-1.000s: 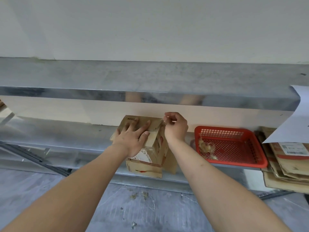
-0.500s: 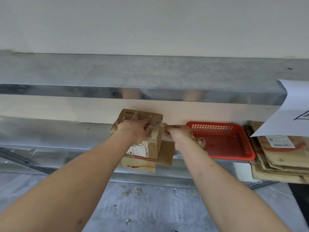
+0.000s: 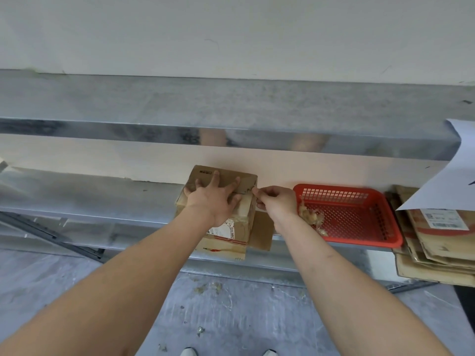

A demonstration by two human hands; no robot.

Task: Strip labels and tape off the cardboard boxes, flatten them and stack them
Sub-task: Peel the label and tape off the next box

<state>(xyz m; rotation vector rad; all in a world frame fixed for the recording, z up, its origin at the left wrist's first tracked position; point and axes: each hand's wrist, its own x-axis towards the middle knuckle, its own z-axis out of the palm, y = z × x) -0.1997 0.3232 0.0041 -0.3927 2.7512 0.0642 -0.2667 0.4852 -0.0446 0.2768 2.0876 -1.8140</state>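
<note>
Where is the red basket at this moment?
In the head view, the red basket sits on the lower metal shelf, right of the cardboard box, with the stack of flattened boxes on its right.

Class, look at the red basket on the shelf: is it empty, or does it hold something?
Not empty. The red basket holds a small heap of crumpled tape scraps at its left end; the remaining mesh floor shows bare.

The left hand (image 3: 214, 201) lies on the cardboard box (image 3: 226, 199) and hides much of its top. The white label (image 3: 223, 230) is partly behind the wrist, and its print is too small to read. The flat cardboard stack (image 3: 434, 242) and the white paper sheet (image 3: 447, 176) are cut off by the right edge.
</note>
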